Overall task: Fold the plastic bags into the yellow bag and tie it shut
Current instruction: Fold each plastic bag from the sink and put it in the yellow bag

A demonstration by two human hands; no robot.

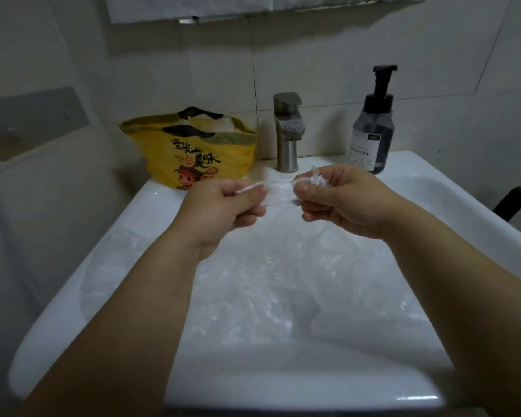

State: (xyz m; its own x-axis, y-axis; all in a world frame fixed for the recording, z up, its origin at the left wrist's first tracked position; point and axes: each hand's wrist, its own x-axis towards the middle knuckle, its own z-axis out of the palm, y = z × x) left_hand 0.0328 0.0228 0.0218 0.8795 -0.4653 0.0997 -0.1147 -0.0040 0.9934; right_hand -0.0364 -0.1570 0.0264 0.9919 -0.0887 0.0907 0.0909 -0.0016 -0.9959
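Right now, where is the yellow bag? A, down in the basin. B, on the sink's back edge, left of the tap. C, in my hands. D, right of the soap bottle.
B: the yellow bag stands on the sink rim left of the tap, while the left hand and right hand pinch a clear plastic bag.

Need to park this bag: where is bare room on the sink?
Bare: the ledge between faucet and soap bottle, and the sink's front rim. Crowded: the basin, full of clear bags; yellow bag fills the back-left corner.
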